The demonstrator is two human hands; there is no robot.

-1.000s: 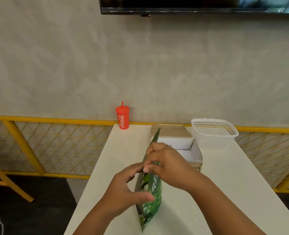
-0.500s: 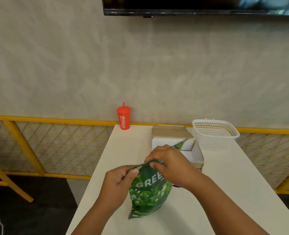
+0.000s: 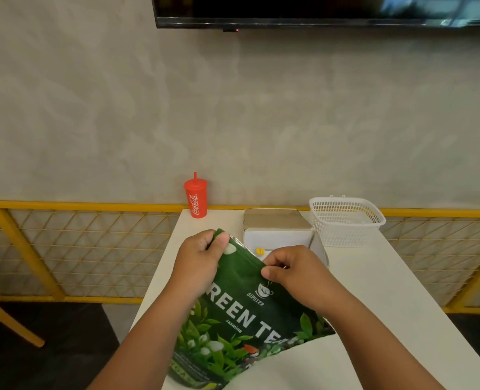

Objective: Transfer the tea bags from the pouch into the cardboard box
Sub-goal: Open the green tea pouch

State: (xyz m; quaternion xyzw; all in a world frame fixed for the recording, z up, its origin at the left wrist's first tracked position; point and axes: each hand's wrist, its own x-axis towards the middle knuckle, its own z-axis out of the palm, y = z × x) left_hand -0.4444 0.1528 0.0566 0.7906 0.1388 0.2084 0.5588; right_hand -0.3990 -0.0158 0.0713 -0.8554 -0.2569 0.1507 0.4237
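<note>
Holds the green pouch (image 3: 244, 313) tilted just in front of the cardboard box (image 3: 278, 237), over the bench (image 3: 388, 305). Pinches its top corner with the left hand (image 3: 198, 263) and its top edge with the right hand (image 3: 295, 273), both clamped on the film. Shows no clear opening; cannot tell whether sealed. Risks a sudden rip under a hard pull apart, flinging tea bags short of the box. Risks also nudging the box, open, with the right hand just in front of it.
</note>
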